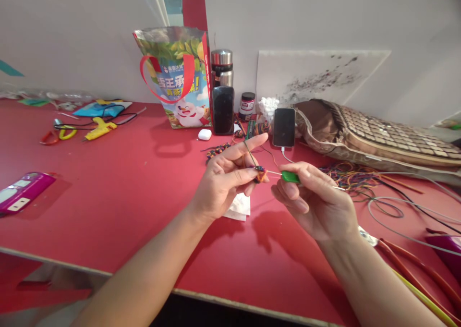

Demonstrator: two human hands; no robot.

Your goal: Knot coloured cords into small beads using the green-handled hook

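Observation:
Between thumb and fingers, my left hand (226, 173) pinches a small multicoloured crochet piece (260, 174). A strand of yarn (249, 153) runs from the piece up over the raised left index finger. My right hand (320, 197) grips a crochet hook (290, 176) by its green handle, and the thin metal shaft points left into the crochet piece. The hook's tip is hidden in the stitches. Behind the left hand lies a braided multicoloured strip (217, 152). Under that hand a white paper (240, 206) rests on the red table (144, 211).
Behind the hands stand a colourful bag (183, 84), a steel flask (222, 63), two phones (223, 111), a jar (247, 105) and an earbud case (204, 134). Loose yarn (345, 175), a cushion (399, 135) and red-handled pliers (414, 260) lie right. A yellow glue gun (99, 129) is left.

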